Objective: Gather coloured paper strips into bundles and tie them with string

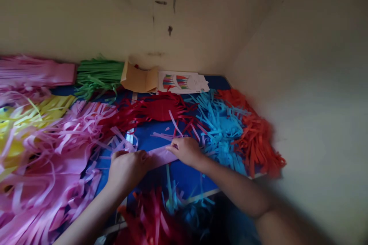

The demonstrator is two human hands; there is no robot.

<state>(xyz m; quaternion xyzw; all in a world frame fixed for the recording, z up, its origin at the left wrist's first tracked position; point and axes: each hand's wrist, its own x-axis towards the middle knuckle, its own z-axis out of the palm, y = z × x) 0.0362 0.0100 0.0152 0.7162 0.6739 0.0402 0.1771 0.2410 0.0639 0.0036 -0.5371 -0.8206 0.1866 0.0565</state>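
A lilac tissue paper tassel with cut strips at its ends stretches between my hands above the blue table. My left hand grips its left part, fingers curled over the paper. At the other end, my right hand pinches the paper between thumb and fingers. Loose lilac strips fan out beyond my left hand, and more stick up past the right. Just behind lies a red fringed paper, with a flat uncut middle.
Pink fringed paper and yellow fringe cover the left side. Blue fringe and orange fringe lie right, by the wall. Green fringe, a brown envelope and a printed sheet are at the back. Red fringe hangs in front.
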